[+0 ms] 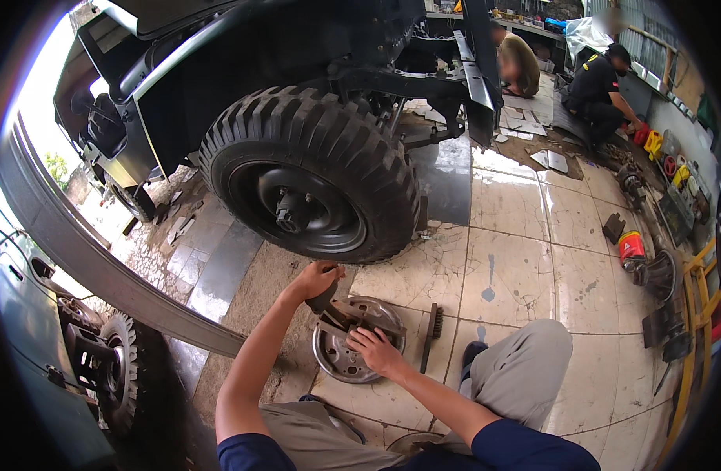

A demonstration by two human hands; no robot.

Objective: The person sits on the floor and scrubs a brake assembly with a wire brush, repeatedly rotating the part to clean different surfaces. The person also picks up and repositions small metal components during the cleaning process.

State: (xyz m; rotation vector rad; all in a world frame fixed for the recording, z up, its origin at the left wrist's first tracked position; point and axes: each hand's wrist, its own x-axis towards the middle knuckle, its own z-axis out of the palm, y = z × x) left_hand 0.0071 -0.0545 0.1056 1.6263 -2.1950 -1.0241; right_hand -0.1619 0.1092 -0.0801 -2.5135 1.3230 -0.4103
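Observation:
A round metal backing plate (326, 363) with holes lies on the tiles in front of me, near the big wheel. Over its upper left rim, my left hand (320, 280) is closed round the upper end of a dark, tapering piece (324, 300) whose kind I cannot make out. My right hand (376, 351) lies over the middle of the plate, its fingers bent onto a brownish curved metal piece (368, 315). The undersides of those fingers are hidden. To the right of the plate lies a wire brush (433, 330) with dark bristles.
A mounted truck tyre (313, 169) stands just ahead, under a dark vehicle. At left are a metal post (101, 228) and another wheel (121, 369). A red can (631, 247), axle parts (659, 275) and a yellow frame (702, 314) line the right. Two people crouch farther back.

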